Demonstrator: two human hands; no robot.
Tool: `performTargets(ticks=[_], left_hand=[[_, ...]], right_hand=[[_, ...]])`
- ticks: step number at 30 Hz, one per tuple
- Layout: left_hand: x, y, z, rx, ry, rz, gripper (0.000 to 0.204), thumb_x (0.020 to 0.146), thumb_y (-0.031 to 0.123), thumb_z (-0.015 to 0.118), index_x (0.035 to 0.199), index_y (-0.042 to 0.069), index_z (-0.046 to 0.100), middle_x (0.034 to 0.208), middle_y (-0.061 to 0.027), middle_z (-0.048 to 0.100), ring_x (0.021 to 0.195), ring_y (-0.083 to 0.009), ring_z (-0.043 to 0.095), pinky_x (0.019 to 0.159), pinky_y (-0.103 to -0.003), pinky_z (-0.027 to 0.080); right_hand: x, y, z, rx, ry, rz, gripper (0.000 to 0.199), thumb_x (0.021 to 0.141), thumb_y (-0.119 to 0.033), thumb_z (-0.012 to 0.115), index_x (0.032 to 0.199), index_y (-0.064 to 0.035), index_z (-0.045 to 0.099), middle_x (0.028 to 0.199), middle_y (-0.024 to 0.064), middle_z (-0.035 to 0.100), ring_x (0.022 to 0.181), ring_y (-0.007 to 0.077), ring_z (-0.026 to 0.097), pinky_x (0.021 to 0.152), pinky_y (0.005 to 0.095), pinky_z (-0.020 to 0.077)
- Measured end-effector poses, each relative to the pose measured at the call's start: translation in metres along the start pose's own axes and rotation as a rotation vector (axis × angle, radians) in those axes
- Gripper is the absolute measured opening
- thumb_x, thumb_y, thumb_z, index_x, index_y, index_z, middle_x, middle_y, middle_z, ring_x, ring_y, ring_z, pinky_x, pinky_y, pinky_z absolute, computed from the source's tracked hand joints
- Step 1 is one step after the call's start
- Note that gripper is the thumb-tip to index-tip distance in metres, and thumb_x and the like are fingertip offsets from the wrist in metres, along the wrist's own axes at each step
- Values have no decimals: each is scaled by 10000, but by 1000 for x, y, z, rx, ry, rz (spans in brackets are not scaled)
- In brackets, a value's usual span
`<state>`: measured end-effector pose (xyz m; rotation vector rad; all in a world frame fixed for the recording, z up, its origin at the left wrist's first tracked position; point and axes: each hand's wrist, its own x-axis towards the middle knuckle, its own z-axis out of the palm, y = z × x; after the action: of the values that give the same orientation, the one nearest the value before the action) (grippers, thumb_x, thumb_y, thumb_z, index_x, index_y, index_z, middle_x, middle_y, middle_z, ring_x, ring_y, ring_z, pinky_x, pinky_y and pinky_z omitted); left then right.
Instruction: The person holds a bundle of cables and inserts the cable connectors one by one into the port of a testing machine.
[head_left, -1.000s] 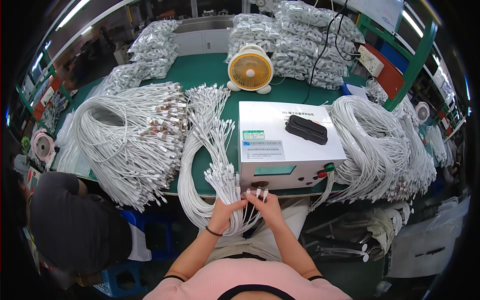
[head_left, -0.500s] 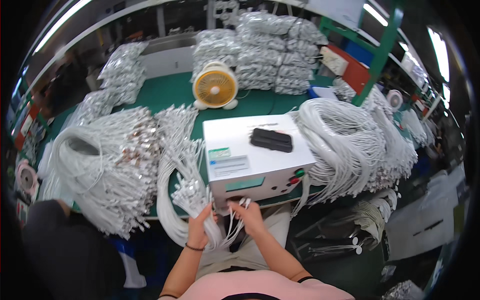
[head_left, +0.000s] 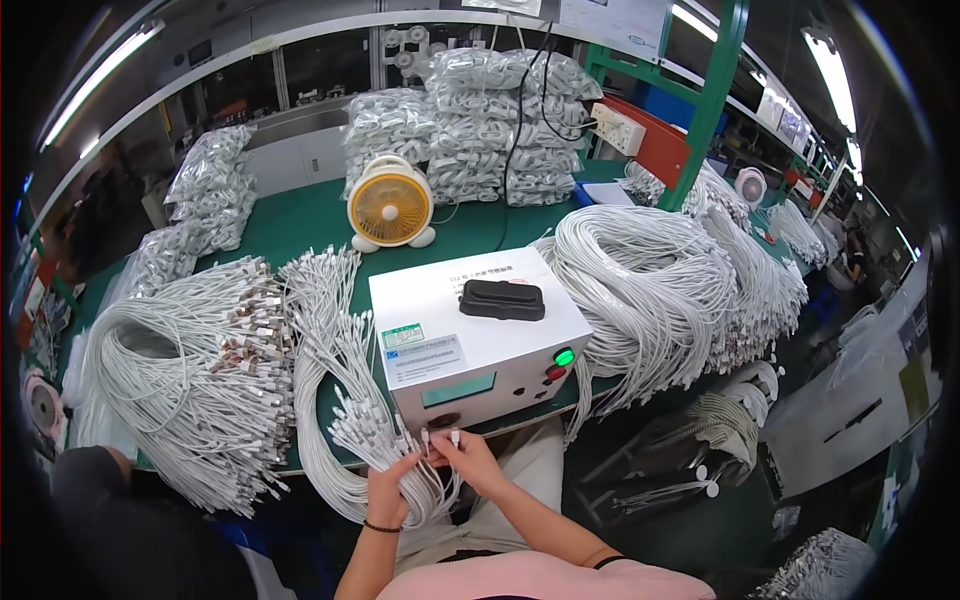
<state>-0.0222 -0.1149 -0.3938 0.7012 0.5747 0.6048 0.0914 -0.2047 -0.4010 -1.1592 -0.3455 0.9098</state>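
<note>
A green table (head_left: 300, 212) is being occupied by many white cables. On its right side, a large coil of cables (head_left: 640, 290) is being supported; on its left side, a thick bundle (head_left: 190, 370) is being borne. Between them, a white box (head_left: 500, 345) is being carried at the front edge. Just left of the box, a smaller bunch of cables (head_left: 320, 420) is being draped over this edge. In front of the box, its near end is being grasped by the left hand (head_left: 388, 494). Next to it, by the fingertips of the right hand (head_left: 472, 465), a white connector (head_left: 455, 438) is being pinched; how many cables are being held there cannot be told.
</note>
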Motion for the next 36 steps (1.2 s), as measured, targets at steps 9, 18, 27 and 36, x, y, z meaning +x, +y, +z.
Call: performTargets(ticks=[9, 18, 27, 36], left_hand=[[-3, 5, 0, 62, -23, -39, 332, 756, -42, 651, 1075, 0, 569, 967, -60, 635, 862, -161, 614, 781, -276, 479], [8, 3, -8, 91, -40, -8, 312, 748, -23, 674, 1045, 8, 582, 938, -48, 635, 835, -136, 611, 722, -256, 473], [4, -3, -9, 162, -66, -35, 296, 764, -4, 672, 1046, 11, 583, 936, -47, 637, 815, -133, 610, 701, -252, 471], [0, -3, -10, 65, -44, -78, 290, 778, 9, 674, 1052, 11, 581, 946, -52, 635, 815, -139, 610, 722, -260, 475]], right_hand=[[5, 12, -10, -125, 33, -45, 183, 896, -165, 601, 875, 14, 633, 694, 20, 606, 603, 77, 554, 594, 219, 482], [15, -6, -6, -6, 83, 53, 173, 858, -144, 636, 769, 4, 650, 645, 7, 580, 549, 67, 476, 519, 215, 363], [11, -10, -8, -131, -23, 110, 180, 840, -175, 665, 808, 2, 656, 626, 7, 586, 533, 57, 483, 486, 213, 369], [4, 2, -6, -157, 144, -26, 189, 819, -183, 688, 841, 3, 660, 717, 26, 654, 540, 36, 466, 486, 203, 368]])
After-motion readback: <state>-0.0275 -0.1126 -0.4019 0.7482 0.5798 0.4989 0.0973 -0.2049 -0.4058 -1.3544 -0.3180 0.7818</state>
